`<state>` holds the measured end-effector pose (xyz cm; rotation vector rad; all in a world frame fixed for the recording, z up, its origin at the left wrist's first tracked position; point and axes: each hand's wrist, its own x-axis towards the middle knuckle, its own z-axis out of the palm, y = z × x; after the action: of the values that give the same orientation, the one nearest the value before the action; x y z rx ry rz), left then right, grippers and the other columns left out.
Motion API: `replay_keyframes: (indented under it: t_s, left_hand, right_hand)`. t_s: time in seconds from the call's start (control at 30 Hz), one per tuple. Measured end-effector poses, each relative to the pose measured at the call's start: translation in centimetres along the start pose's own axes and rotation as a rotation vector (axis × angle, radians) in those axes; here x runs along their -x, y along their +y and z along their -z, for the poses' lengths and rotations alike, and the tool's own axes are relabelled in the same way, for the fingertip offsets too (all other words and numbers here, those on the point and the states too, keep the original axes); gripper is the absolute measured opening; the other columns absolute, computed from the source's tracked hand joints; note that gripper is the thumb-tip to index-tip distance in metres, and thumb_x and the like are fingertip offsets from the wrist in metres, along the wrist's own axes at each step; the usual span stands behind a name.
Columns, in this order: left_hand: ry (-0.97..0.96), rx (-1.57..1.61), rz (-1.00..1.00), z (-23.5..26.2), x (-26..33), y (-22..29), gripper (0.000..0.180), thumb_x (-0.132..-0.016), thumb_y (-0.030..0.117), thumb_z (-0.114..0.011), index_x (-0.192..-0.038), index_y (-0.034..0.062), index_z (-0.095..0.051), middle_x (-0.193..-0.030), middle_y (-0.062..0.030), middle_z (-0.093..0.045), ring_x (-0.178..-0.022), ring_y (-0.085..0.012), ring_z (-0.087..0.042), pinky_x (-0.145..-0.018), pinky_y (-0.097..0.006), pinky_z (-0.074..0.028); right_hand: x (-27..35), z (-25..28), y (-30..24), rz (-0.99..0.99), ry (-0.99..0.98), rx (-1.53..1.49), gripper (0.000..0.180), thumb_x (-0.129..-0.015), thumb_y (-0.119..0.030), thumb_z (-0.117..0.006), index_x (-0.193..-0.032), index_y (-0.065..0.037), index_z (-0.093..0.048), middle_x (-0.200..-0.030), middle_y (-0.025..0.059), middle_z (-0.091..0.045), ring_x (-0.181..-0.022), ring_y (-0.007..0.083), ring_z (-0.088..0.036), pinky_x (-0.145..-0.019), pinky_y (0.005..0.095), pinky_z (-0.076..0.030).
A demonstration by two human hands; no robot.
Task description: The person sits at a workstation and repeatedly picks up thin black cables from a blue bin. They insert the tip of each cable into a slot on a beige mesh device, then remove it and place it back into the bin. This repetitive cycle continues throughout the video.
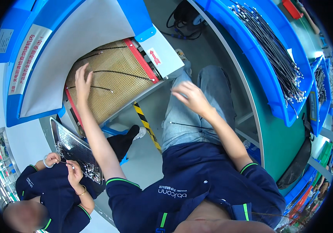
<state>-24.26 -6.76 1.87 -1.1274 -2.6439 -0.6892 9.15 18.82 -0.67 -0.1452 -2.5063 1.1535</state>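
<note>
My left hand point(83, 83) reaches over a tan mesh conveyor belt point(114, 99) with red edges, its fingers apart. Just right of its thumb starts a thin black cable point(121, 73), which runs across the mesh to the red edge; whether the hand touches it I cannot tell. Another short cable point(96, 87) lies nearer on the mesh, partly behind the hand, and more lie toward the hood. Above my thighs hangs my right hand point(193, 99), fingers loosely bent, slightly blurred, with nothing visible in them. A single black cable point(189, 125) rests across my lap below it.
A white and blue machine hood point(77, 27) arches over the belt. At right, a blue bin point(228, 19) full of black cables stands on a green table point(269, 136). Lower left, a co-worker point(57, 194) handles a cable above a metal tray point(63, 134) of parts.
</note>
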Motion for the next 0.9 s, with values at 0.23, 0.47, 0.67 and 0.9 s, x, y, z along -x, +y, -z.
replay_keyframes:
  t_s: [0.23,0.47,0.67,0.9]
  left_hand:
    - [-0.076,0.353,0.011,-1.2,9.4,14.4,0.024,-0.088,0.010,-0.057,-0.112,0.0052,-0.061,-0.111,-0.0128,-0.060,-0.108,-0.0280,-0.055,-0.095,-0.037,-0.043]
    - [-0.367,0.591,0.101,-6.4,18.9,22.3,0.026,-0.093,0.015,-0.053,-0.117,0.0060,-0.059,-0.113,-0.0140,-0.056,-0.109,-0.0305,-0.052,-0.094,-0.037,-0.041]
    - [-0.384,0.614,0.130,-4.3,18.9,23.0,0.026,-0.092,0.009,-0.053,-0.117,0.0055,-0.058,-0.093,-0.0157,-0.058,-0.085,-0.0305,-0.059,-0.075,-0.038,-0.046]
    - [-0.357,0.738,0.221,-3.8,18.2,24.8,0.015,-0.087,0.008,-0.061,-0.101,0.0019,-0.060,-0.084,-0.0153,-0.061,-0.076,-0.0303,-0.061,-0.067,-0.038,-0.047]
  right_hand:
    - [12.7,0.7,0.9,-0.498,-0.679,0.169,0.026,-0.082,-0.025,-0.065,-0.102,-0.008,-0.065,-0.090,0.0214,-0.067,-0.087,0.0363,-0.065,-0.078,0.0454,-0.050]
    - [11.5,2.7,-0.9,-0.301,-0.418,0.047,0.020,-0.085,-0.018,-0.060,-0.099,-0.008,-0.069,-0.090,0.0138,-0.067,-0.085,0.0325,-0.064,-0.076,0.0419,-0.050]
    - [7.3,5.6,-3.2,-0.233,-0.298,0.076,0.019,-0.085,-0.019,-0.061,-0.100,-0.008,-0.069,-0.085,0.0102,-0.065,-0.078,0.0283,-0.063,-0.072,0.0381,-0.050]
    - [5.2,4.6,-4.1,-0.033,-0.263,0.015,0.018,-0.080,-0.015,-0.068,-0.097,-0.009,-0.068,-0.084,0.0071,-0.064,-0.071,0.0256,-0.064,-0.064,0.0347,-0.051]
